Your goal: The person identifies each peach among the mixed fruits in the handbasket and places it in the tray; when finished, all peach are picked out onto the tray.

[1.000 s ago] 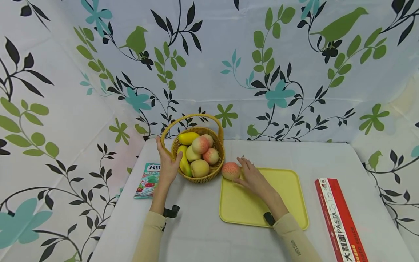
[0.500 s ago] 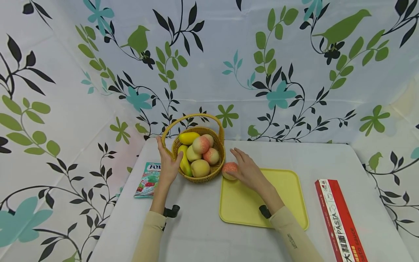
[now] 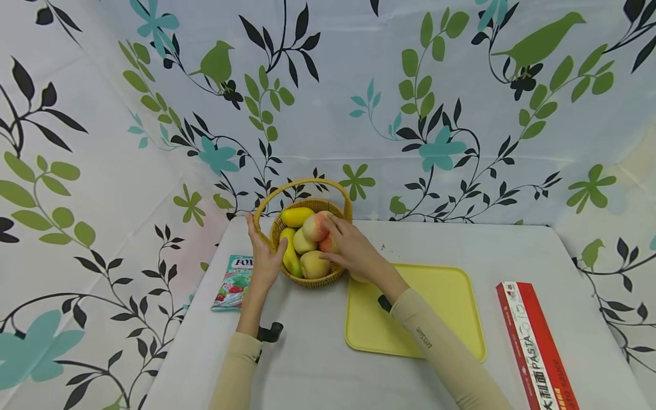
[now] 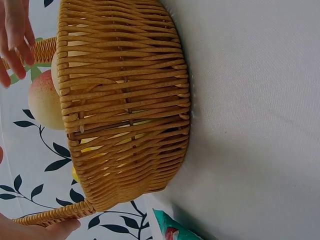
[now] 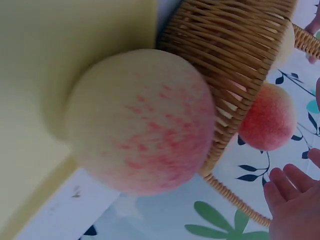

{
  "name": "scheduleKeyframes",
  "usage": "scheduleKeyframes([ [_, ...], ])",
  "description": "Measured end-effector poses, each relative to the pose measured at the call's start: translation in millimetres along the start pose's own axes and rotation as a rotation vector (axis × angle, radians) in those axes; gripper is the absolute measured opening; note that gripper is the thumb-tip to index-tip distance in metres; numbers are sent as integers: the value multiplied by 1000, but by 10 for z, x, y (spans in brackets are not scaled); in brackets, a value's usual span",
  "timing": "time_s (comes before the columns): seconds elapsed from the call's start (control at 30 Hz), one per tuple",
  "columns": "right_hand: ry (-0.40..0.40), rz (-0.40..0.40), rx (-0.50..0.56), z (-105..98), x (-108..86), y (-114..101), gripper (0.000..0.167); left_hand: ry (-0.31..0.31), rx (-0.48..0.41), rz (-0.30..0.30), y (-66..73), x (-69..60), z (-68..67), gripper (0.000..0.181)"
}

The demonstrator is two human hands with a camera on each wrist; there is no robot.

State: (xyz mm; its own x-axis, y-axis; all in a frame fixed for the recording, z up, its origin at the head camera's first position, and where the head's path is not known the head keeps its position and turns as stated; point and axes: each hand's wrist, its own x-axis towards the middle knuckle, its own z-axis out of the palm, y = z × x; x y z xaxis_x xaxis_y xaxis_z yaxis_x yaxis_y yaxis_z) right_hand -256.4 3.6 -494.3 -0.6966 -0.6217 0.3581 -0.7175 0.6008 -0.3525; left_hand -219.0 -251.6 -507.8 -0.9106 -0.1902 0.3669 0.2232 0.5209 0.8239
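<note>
Leafy cloth (image 3: 333, 114) hung behind a white tabletop (image 3: 307, 359)

Green, teal and black prints covered the cloth, which rose at the far side and to left and right. A yellow tray (image 3: 446, 319) lay on the tabletop's right half. Left of it, toward the far edge, stood an upright wicker basket (image 4: 125, 110) with an arched handle (image 3: 307, 181). A red and white pasta box (image 3: 538, 347) lay farther right.

The left hand (image 3: 266, 259) rested against the basket at the handle's left foot, thumb and fingers spread apart on either side. The right hand (image 3: 353, 247) hung over the basket's right side, fingers apart and holding nothing, just above a reddish peach (image 4: 47, 100). A teal packet (image 3: 232, 283) lay left of the basket, partly hidden by the left forearm (image 3: 251, 310).

Piled in the basket around that peach were a banana (image 3: 290, 256) and other round fruit. Another pink-flecked peach (image 5: 142, 125) sat at the tray's far left corner, just beside the basket.
</note>
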Motion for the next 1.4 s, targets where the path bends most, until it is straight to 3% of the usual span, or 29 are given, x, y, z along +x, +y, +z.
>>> scheduleKeyframes([
  [0.2, -21, -10, -41, 35, 318, -28, 91, 8, -12, 7, -9, 15, 1, 99],
  [0.37, -105, 55, -37, 138, 467, -33, 92, 6, -7, 3, 8, 9, -11, 101],
  [0.53, -180, 142, -3, 260, 489, -64, 89, 3, -11, -7, 1, -32, -11, 101],
  [0.8, -156, 209, -13, 327, 514, -77, 62, 9, -21, 21, -31, -28, 13, 101],
  [1.07, -127, 178, 9, 342, 524, -53, 58, -2, 9, 7, -7, -32, -4, 100],
  [1.4, -71, 119, 43, 232, 381, -56, 59, 0, 10, 8, 19, -34, -5, 101],
])
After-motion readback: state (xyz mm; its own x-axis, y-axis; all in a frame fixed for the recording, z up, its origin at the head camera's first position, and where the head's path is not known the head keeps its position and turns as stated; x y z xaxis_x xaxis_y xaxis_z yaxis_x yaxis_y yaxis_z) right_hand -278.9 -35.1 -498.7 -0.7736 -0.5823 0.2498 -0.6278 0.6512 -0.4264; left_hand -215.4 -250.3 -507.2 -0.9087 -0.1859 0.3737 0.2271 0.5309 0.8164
